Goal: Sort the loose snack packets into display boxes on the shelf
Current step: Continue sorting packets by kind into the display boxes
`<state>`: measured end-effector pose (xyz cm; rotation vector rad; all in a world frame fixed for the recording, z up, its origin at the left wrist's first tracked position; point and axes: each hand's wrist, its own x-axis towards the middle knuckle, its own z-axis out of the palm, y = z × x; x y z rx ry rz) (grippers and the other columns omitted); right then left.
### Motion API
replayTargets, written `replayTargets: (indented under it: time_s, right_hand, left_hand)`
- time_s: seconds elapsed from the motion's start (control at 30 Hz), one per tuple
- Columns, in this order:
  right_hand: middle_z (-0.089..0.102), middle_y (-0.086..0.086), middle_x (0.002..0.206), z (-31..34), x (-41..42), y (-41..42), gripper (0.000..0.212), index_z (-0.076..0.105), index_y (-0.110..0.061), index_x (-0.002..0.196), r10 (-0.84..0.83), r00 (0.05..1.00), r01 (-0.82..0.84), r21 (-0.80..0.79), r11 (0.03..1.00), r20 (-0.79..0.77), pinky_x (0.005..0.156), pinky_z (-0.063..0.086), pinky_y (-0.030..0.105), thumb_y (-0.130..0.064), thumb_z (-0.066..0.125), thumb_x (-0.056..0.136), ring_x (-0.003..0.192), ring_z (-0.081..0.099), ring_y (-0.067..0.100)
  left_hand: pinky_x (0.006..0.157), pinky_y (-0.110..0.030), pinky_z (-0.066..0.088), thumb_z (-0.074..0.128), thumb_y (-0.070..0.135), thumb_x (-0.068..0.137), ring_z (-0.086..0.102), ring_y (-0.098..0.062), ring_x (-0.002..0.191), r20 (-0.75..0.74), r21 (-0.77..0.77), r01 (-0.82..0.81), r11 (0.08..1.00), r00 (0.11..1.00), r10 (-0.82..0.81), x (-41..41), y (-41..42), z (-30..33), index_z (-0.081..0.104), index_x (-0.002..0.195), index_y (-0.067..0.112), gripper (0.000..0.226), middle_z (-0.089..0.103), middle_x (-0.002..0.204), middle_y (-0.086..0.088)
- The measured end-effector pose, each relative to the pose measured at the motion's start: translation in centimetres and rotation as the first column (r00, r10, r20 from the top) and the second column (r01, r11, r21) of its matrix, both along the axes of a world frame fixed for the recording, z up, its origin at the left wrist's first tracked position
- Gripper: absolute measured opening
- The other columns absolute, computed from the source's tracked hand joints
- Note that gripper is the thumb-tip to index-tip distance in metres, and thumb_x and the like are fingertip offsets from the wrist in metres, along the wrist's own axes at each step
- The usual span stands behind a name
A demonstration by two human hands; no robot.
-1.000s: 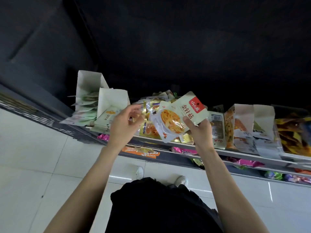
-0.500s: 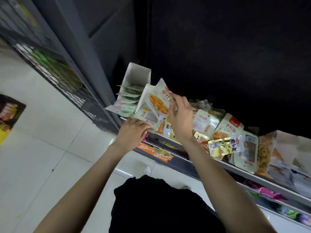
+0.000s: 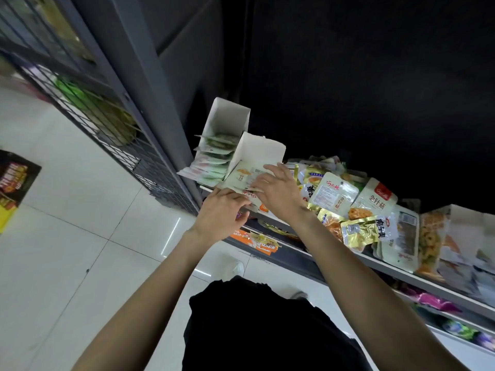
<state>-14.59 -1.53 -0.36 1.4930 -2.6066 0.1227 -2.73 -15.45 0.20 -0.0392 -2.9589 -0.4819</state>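
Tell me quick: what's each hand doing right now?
Left hand: fingers curled on the packets at the box's front.
Right hand: open, flat on those packets.

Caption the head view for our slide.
Both hands tuck packets into a box on the shelf.

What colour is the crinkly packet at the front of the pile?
Shiny gold, with a white label: the crinkly packet, seen in the head view.
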Motion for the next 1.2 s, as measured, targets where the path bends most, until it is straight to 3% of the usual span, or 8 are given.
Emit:
replayTargets:
  time_s: [0.1, 0.23, 0.43, 0.6, 0.77, 0.9, 1.1, 1.2]
  right_hand:
    - [0.063, 0.006, 0.124, 0.1, 0.6, 1.9, 0.035, 0.067, -0.015, 0.116, -0.013, 0.976, 0.033, -0.086, 0.996, 0.217, 0.111, 0.027, 0.046, -0.036, 0.055, 0.091, 0.130, 0.044, 0.028]
    - [0.066, 0.004, 0.113, 0.1, 2.6, 8.1, 0.032, 0.067, -0.010, 0.113, -0.193, 0.897, 0.364, -0.417, 0.833, 0.397, 0.099, 0.044, 0.036, -0.029, 0.048, 0.095, 0.115, 0.054, 0.022]
    - [0.050, 0.007, 0.136, -4.6, 3.4, 18.0, 0.031, 0.058, -0.018, 0.125, -0.643, 0.560, 0.727, 0.062, 0.684, 0.522, 0.102, 0.040, 0.048, -0.019, 0.051, 0.094, 0.124, 0.046, 0.032]
    - [0.027, 0.002, 0.152, -5.4, 4.2, 20.0, 0.037, 0.046, -0.031, 0.136, -0.642, 0.615, 0.594, 0.266, 0.759, 0.459, 0.116, 0.021, 0.039, -0.029, 0.041, 0.099, 0.142, 0.017, 0.026]
    - [0.023, -0.001, 0.154, -4.4, 3.7, 20.2, 0.035, 0.049, -0.034, 0.134, -0.649, 0.590, 0.585, 0.299, 0.754, 0.481, 0.113, 0.023, 0.038, -0.033, 0.041, 0.099, 0.143, 0.016, 0.023]
    - [0.024, -0.002, 0.153, -4.1, 3.5, 20.2, 0.035, 0.049, -0.035, 0.133, -0.657, 0.589, 0.581, 0.318, 0.749, 0.471, 0.112, 0.024, 0.039, -0.035, 0.041, 0.099, 0.142, 0.017, 0.022]
    - [0.020, -0.003, 0.155, -3.1, 3.2, 20.2, 0.041, 0.041, -0.037, 0.139, -0.664, 0.540, 0.547, 0.385, 0.744, 0.517, 0.112, 0.022, 0.042, -0.040, 0.040, 0.098, 0.143, 0.015, 0.020]
    - [0.038, -0.001, 0.146, -0.9, 3.1, 19.5, 0.054, 0.036, -0.028, 0.142, -0.549, 0.456, 0.698, 0.101, 0.709, 0.700, 0.105, 0.032, 0.037, -0.041, 0.054, 0.093, 0.134, 0.034, 0.020]
  left_hand:
    - [0.076, -0.026, 0.047, 0.050, 0.035, 0.079, 0.062, -0.012, 0.082, -0.073, 0.187, -0.066, 0.980, 0.994, 0.081, 0.8, 1.6, 1.8, 0.070, 0.093, 0.021, 0.029, 0.071, 0.085, 0.009]
    - [0.062, -0.017, 0.046, 0.054, 0.026, 0.084, 0.057, -0.003, 0.075, -0.179, 0.451, -0.042, 0.891, 0.974, 0.136, 0.6, 6.3, 3.7, 0.061, 0.094, 0.016, 0.015, 0.064, 0.083, 0.010]
    - [0.092, -0.019, 0.037, 0.058, 0.019, 0.090, 0.054, -0.016, 0.111, 0.128, 0.302, 0.013, 0.953, 0.990, -0.054, -4.6, 12.4, -0.8, 0.045, 0.131, 0.014, 0.043, 0.058, 0.120, -0.003]
    - [0.111, -0.028, 0.025, 0.058, 0.022, 0.090, 0.038, -0.019, 0.128, 0.265, 0.061, 0.015, 0.998, 0.964, -0.031, -8.4, 13.2, -3.6, 0.037, 0.138, 0.013, 0.053, 0.048, 0.134, -0.004]
    - [0.094, -0.028, 0.044, 0.055, 0.026, 0.093, 0.048, -0.018, 0.114, 0.338, -0.017, 0.053, 0.998, 0.940, -0.044, -9.6, 13.2, -3.2, 0.050, 0.122, 0.017, 0.031, 0.053, 0.122, -0.005]
    - [0.054, -0.017, 0.041, 0.052, 0.027, 0.095, 0.053, -0.009, 0.074, 0.426, 0.007, 0.074, 0.997, 0.902, -0.069, -10.0, 12.8, -1.2, 0.053, 0.118, 0.022, 0.023, 0.054, 0.116, -0.003]
    - [0.042, -0.018, 0.035, 0.049, 0.024, 0.097, 0.049, -0.005, 0.051, 0.309, -0.035, -0.012, 0.999, 0.951, 0.022, -8.1, 10.4, 4.6, 0.051, 0.120, 0.018, 0.024, 0.058, 0.077, 0.005]
    - [0.050, -0.022, 0.048, 0.053, 0.027, 0.095, 0.060, -0.008, 0.066, 0.253, 0.133, -0.068, 0.989, 0.967, 0.032, -6.8, 9.6, 6.6, 0.052, 0.117, 0.021, 0.022, 0.066, 0.089, 0.006]
